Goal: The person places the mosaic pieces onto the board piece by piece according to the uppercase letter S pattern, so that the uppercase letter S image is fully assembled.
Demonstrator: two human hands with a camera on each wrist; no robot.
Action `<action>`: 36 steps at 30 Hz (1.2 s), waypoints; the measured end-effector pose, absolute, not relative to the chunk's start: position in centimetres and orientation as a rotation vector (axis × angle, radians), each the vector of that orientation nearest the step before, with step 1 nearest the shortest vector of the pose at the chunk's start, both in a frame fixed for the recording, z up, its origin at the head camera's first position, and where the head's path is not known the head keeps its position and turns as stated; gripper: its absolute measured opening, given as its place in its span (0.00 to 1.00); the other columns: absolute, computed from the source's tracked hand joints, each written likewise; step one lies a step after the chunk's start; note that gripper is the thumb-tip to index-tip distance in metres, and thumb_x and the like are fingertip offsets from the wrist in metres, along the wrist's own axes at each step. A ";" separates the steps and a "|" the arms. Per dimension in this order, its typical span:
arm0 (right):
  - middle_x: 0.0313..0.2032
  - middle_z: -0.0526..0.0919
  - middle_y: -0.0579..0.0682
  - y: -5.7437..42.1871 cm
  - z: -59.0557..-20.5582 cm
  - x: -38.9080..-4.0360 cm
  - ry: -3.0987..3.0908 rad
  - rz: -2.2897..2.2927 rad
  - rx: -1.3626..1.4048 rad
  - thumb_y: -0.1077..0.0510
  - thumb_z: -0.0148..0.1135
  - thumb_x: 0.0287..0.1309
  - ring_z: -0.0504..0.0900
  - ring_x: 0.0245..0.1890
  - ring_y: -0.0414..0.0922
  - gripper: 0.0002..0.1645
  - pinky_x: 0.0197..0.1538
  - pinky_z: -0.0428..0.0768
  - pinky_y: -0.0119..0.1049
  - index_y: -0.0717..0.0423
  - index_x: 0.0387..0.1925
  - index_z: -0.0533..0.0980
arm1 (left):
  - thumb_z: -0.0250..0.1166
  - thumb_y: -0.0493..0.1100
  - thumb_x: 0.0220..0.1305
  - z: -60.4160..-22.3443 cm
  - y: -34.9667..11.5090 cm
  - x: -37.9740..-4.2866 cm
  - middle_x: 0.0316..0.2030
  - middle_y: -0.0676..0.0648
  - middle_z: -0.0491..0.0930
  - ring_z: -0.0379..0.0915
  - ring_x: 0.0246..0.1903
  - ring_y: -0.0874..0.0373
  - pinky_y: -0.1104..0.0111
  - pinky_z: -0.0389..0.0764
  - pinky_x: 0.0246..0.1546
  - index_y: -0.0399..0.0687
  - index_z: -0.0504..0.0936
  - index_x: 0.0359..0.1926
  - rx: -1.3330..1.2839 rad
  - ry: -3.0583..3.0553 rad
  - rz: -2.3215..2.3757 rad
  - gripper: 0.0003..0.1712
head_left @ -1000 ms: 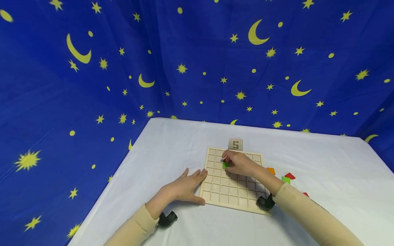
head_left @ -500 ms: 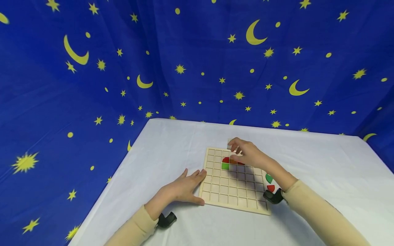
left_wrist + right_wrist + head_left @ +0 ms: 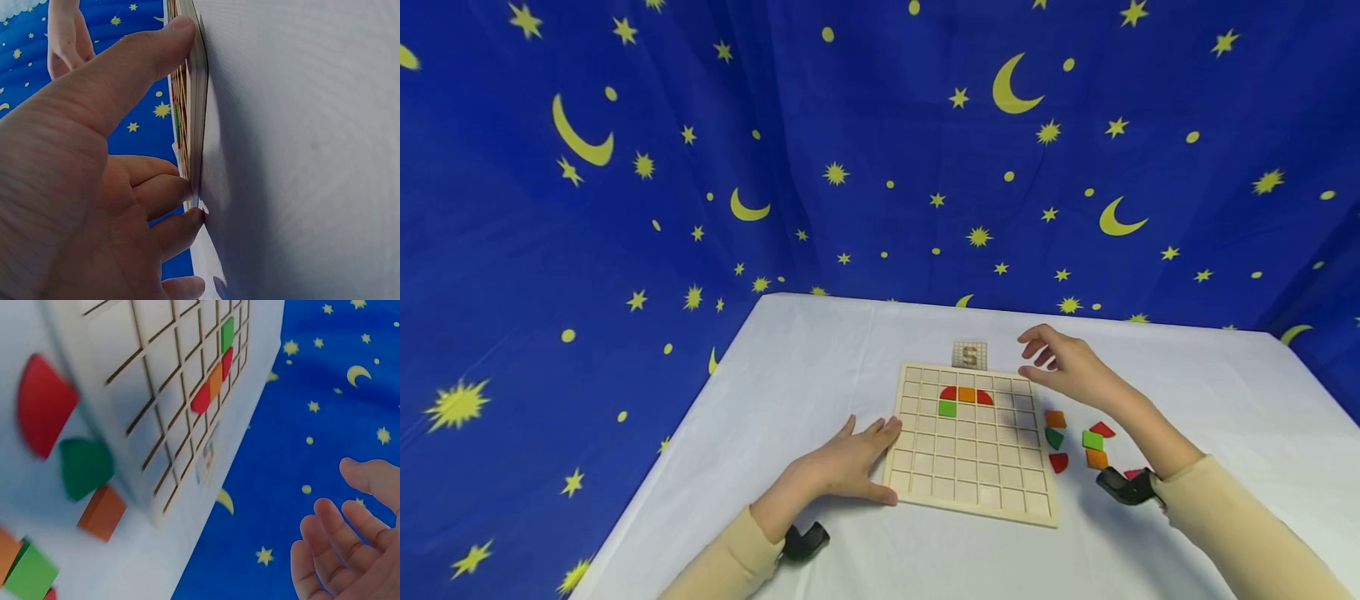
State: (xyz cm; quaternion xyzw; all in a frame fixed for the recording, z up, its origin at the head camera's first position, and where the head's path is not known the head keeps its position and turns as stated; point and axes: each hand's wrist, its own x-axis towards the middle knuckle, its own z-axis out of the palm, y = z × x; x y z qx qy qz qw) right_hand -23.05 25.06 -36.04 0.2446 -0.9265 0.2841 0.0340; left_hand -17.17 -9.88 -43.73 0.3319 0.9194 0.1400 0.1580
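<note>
A wooden grid board (image 3: 970, 500) lies on the table. In its upper rows sit two red quarter-round tiles with an orange square tile (image 3: 966, 395) between them, and a light green square tile (image 3: 947, 408) below the left red one. My left hand (image 3: 846, 462) touches the board's left edge with thumb and fingertips, fingers spread; the left wrist view shows this contact. Over the board's far right corner my right hand (image 3: 1071, 367) hangs in the air. Its fingers are loosely bent and hold nothing, as the right wrist view also shows.
Right of the board lie loose tiles: an orange square (image 3: 1056, 419), a dark green quarter-round (image 3: 1054, 438), a red quarter-round (image 3: 1058, 462) and several others. A small pattern card (image 3: 970, 355) lies beyond the far edge. A blue star-printed cloth (image 3: 880, 150) hangs behind the table.
My right hand has let go of the tiles on the board, lifted and moved right. The orange and red tiles in the row are uncovered now. My left hand has stayed put.
</note>
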 end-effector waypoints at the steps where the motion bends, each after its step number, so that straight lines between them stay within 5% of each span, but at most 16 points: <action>1: 0.38 0.79 0.54 25.4 -36.0 -22.9 -2.848 0.872 0.739 0.60 0.67 0.54 0.79 0.37 0.49 0.25 0.41 0.79 0.48 0.62 0.52 0.69 | 0.68 0.66 0.49 -43.8 -9.9 -17.2 0.71 0.42 0.51 0.45 0.70 0.49 0.44 0.40 0.65 0.38 0.51 0.72 0.951 2.631 0.398 0.61; 13: 0.39 0.79 0.58 28.7 -35.8 -21.3 -2.810 0.824 0.602 0.61 0.67 0.54 0.79 0.37 0.50 0.25 0.40 0.79 0.48 0.63 0.51 0.69 | 0.68 0.65 0.49 -43.7 -9.9 -17.2 0.71 0.42 0.50 0.45 0.69 0.48 0.44 0.40 0.65 0.38 0.51 0.72 0.955 2.623 0.407 0.60; 21: 0.33 0.77 0.50 29.0 -37.5 -20.3 -2.892 0.879 0.578 0.58 0.69 0.53 0.77 0.32 0.45 0.26 0.32 0.78 0.33 0.64 0.49 0.69 | 0.68 0.65 0.49 -43.6 -9.8 -17.2 0.71 0.42 0.51 0.45 0.69 0.48 0.44 0.40 0.65 0.38 0.51 0.72 0.951 2.620 0.414 0.60; 36: 0.35 0.78 0.50 28.8 -41.5 -18.8 -3.057 0.928 0.589 0.60 0.68 0.52 0.76 0.29 0.41 0.25 0.30 0.76 0.33 0.65 0.49 0.69 | 0.67 0.66 0.50 -43.8 -9.9 -17.2 0.72 0.43 0.48 0.43 0.70 0.49 0.44 0.39 0.65 0.39 0.49 0.73 0.954 2.612 0.413 0.60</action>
